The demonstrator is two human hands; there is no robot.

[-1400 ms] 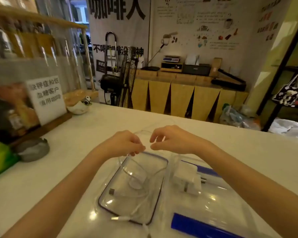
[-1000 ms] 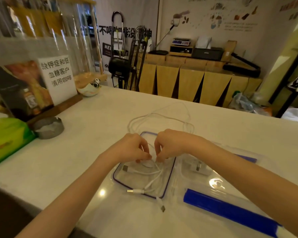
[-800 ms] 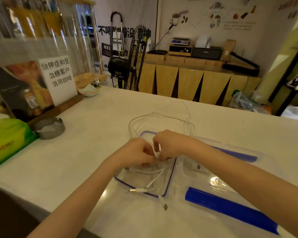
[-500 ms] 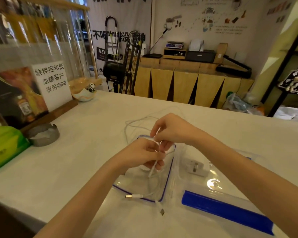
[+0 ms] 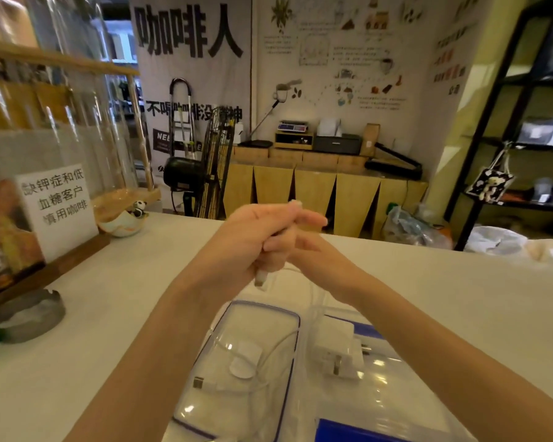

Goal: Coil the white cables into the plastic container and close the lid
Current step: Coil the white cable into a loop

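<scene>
My left hand [image 5: 243, 240] and my right hand [image 5: 304, 250] are pressed together in the air above the clear plastic container [image 5: 292, 317], both closed on a white cable [image 5: 261, 280]. One plug end hangs below my left fist, and another end pokes out above my fingers. The blue-rimmed clear tray holds a second white cable [image 5: 268, 352] with a round white puck [image 5: 241, 366] and a metal USB plug [image 5: 198, 382]. Beside it, a clear part with a blue latch bar [image 5: 364, 432] holds a white charger [image 5: 336, 349].
On the white counter [image 5: 109, 298], a grey ashtray [image 5: 29, 320] sits at the left in front of a paper sign [image 5: 56, 205] on a wooden stand. A small bowl with a panda figure [image 5: 123, 223] stands further back. The counter's far edge runs behind my hands.
Both hands have risen from the tray to well above it, taking a white cable up with them. The loose loops that lay behind the tray are gone from the counter.
</scene>
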